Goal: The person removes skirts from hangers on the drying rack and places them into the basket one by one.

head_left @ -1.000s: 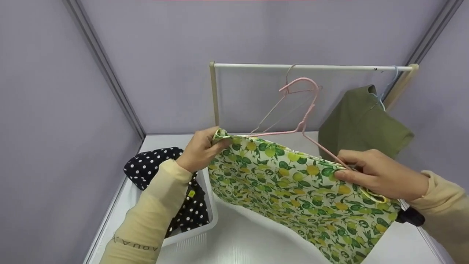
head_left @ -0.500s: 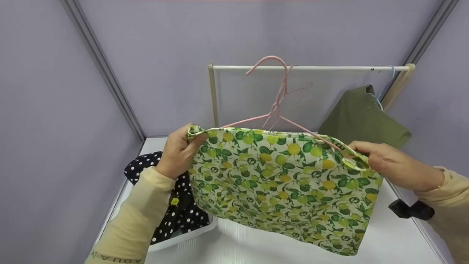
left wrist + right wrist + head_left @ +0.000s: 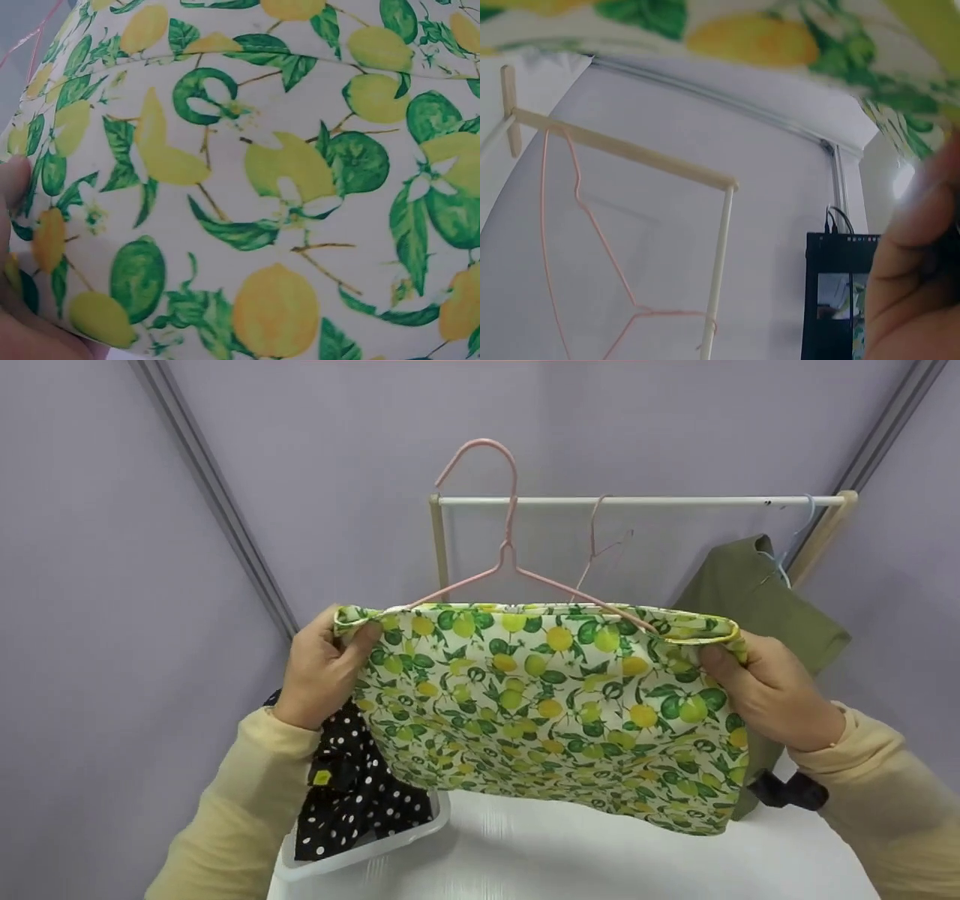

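A white skirt [image 3: 540, 705] printed with lemons and green leaves is held up spread in the head view. A pink hanger [image 3: 508, 556] sits inside its waist opening, with hook and shoulders showing above; the arm ends are hidden. My left hand [image 3: 319, 667] pinches the waistband's left corner, thumb in front. At the opposite corner, my right hand [image 3: 780, 690] grips the waistband, thumb on the front. Print fills most of the left wrist view, where a bit of my left hand [image 3: 37, 330] shows. The right wrist view catches my right hand [image 3: 907, 285] under the fabric.
Behind is a rack with a white rail [image 3: 690, 501]. A second pink hanger [image 3: 594, 529] and an olive green garment [image 3: 750, 585] hang from it. At lower left, a white basket [image 3: 360, 861] holds polka-dot black cloth [image 3: 349, 802]. A dark screen [image 3: 832, 262] stands at the side.
The skirt and hanger have moved left and up and now face me more squarely. My left hand has shifted left; my right hand has slid out to the waistband's corner.
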The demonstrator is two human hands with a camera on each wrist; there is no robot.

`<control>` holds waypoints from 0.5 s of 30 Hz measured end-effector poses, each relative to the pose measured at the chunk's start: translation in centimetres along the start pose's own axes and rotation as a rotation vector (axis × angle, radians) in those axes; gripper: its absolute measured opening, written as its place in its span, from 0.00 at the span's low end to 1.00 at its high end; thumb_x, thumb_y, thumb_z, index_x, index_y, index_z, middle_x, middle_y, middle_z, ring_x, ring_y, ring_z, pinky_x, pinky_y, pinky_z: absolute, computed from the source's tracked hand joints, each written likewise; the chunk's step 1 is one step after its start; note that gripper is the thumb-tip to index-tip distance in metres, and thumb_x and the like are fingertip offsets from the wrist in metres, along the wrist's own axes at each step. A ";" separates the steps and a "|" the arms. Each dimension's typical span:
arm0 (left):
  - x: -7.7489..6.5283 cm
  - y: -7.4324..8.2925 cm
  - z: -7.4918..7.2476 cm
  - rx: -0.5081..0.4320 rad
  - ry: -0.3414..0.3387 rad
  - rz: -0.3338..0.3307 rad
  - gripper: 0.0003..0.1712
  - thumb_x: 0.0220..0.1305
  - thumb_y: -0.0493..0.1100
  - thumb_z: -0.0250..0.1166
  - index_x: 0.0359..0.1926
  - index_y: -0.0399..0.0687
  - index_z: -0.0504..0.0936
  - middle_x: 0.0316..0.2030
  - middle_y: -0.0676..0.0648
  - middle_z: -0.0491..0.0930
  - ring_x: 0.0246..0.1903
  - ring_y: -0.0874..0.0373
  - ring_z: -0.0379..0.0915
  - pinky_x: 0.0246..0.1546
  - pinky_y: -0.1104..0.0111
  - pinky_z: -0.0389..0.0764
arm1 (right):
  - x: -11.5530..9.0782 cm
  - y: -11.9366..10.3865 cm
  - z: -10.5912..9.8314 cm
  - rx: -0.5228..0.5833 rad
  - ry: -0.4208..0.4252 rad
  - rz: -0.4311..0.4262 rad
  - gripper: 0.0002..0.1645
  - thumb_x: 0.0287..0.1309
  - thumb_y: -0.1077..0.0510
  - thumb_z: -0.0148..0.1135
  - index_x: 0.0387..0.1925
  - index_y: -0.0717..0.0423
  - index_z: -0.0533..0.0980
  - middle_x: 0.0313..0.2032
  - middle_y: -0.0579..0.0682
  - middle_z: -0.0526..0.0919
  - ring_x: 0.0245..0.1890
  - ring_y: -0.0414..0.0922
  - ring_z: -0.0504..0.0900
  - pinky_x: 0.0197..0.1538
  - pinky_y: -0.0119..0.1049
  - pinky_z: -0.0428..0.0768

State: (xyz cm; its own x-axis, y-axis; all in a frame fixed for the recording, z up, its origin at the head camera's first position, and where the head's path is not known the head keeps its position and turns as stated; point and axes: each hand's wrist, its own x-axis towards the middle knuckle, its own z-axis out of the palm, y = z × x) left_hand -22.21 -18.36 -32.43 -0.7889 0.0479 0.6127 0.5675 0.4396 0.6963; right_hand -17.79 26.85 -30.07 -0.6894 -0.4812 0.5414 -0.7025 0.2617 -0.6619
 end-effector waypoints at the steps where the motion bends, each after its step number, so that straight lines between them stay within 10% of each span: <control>1: 0.0 0.5 -0.3 -0.007 0.002 -0.020 0.04 0.63 0.33 0.64 0.36 0.34 0.78 0.21 0.49 0.71 0.18 0.59 0.65 0.18 0.74 0.67 | 0.2 0.0 0.4 -0.030 0.020 -0.017 0.18 0.69 0.73 0.41 0.53 0.69 0.74 0.36 0.52 0.86 0.28 0.42 0.86 0.27 0.30 0.81; 7: 0.0 2.6 -1.0 0.023 0.055 -0.063 0.11 0.63 0.32 0.63 0.42 0.29 0.73 0.24 0.42 0.76 0.18 0.54 0.71 0.19 0.75 0.74 | 1.4 0.0 2.4 -0.097 0.097 -0.078 0.15 0.68 0.71 0.45 0.49 0.66 0.77 0.31 0.50 0.84 0.24 0.38 0.84 0.25 0.28 0.79; 15: 1.0 -0.1 -0.2 0.198 0.239 0.152 0.20 0.60 0.44 0.67 0.48 0.34 0.76 0.45 0.39 0.76 0.45 0.51 0.70 0.49 0.62 0.68 | 3.1 -0.8 4.5 -0.099 0.145 -0.103 0.12 0.69 0.68 0.48 0.45 0.63 0.78 0.29 0.49 0.83 0.22 0.38 0.82 0.21 0.28 0.78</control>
State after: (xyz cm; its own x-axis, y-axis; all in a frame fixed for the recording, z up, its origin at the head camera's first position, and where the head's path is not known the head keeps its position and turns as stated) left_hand -23.01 -18.51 -31.82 -0.6078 -0.0744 0.7906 0.5992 0.6103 0.5181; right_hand -18.56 21.41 -30.24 -0.6260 -0.3862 0.6774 -0.7798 0.3019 -0.5485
